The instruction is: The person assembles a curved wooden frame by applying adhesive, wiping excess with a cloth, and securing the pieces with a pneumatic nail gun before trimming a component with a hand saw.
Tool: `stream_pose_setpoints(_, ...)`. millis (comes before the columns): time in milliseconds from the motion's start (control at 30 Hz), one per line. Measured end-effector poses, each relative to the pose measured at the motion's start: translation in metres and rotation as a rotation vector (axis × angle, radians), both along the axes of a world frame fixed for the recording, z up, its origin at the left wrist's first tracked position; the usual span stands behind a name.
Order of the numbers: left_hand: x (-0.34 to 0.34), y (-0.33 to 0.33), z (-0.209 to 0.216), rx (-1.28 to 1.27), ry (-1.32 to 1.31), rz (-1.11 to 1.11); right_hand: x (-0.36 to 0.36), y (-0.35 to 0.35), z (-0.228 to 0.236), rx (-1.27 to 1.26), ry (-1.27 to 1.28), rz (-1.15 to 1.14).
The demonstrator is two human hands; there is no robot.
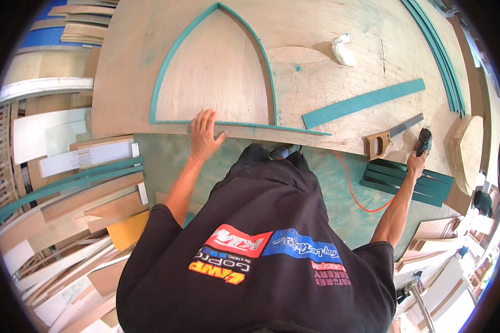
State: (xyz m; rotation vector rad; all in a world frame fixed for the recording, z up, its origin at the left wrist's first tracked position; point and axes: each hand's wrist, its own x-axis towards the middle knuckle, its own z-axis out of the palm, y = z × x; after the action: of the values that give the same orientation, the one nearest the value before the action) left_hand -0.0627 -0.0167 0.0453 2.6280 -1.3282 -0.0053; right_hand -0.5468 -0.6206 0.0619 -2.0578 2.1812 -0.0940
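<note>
A pointed-arch frame of thin teal strips lies on the plywood tabletop. Its bottom strip runs past the right corner of the arch. My left hand rests over that strip near the table's front edge, fingers stretched out and thumb apart. Off to the right, my right hand is wrapped round a black nail gun; its grip is mostly hidden by the fingers. A handsaw with a wooden handle lies just left of it. Beyond the saw is a loose flat teal strip.
A crumpled white wad sits farther back. Long teal strips lie at the far right, beside a curved wooden piece. An orange hose hangs below the table edge near stacked teal boards. Wood offcuts crowd the left.
</note>
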Motion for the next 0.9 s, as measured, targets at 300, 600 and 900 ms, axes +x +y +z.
stream_pose_setpoints(300, -0.042, -0.019, -0.002, -0.092, 0.055, 0.186, -0.004, -0.037, -0.027, -0.080, -0.039, -0.112)
stream_pose_setpoints(600, -0.049, -0.020, -0.001, -0.052, 0.101, 0.257, -0.002, -0.068, 0.005, 0.087, 0.140, -0.113)
stream_pose_setpoints(900, -0.042, -0.022, 0.017, -0.049, 0.186, 0.184, -0.074, -0.133, -0.062, -0.039, 0.161, 0.021)
